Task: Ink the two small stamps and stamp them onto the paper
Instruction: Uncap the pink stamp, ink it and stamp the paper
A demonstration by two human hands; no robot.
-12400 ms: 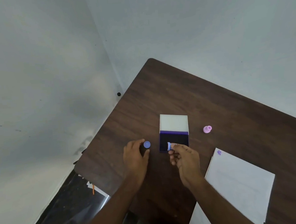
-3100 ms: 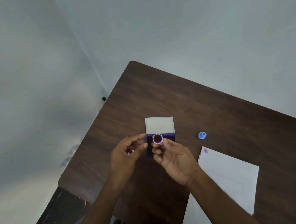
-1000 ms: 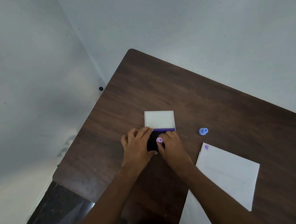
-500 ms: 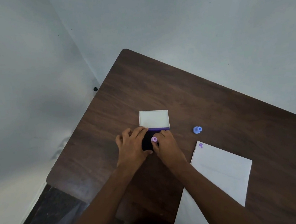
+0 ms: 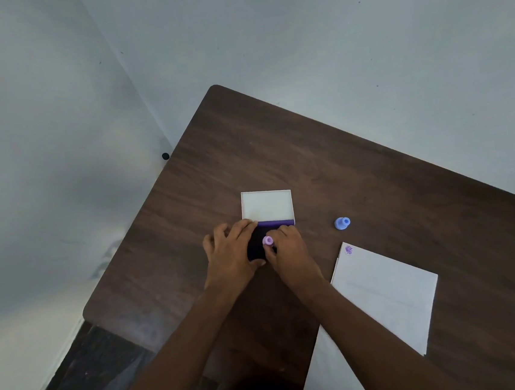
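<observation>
Pink stamp (image 5: pixel 268 240): pinched in right hand (image 5: pixel 290 253), pressed on ink pad (image 5: pixel 256 245), mid-desk (image 5: pixel 375 189). Left hand (image 5: pixel 230 257): fingers flat, steadying pad. Blue stamp (image 5: pixel 342 223): standing free beside paper (image 5: pixel 382 296), one purple print (image 5: pixel 348 250) at its far corner.

Legible text: none. Paper (image 5: pixel 386 302), far-left corner: one small purple stamped mark (image 5: pixel 348 250), perhaps a figure, too small to read. No labels or brands discernible.
</observation>
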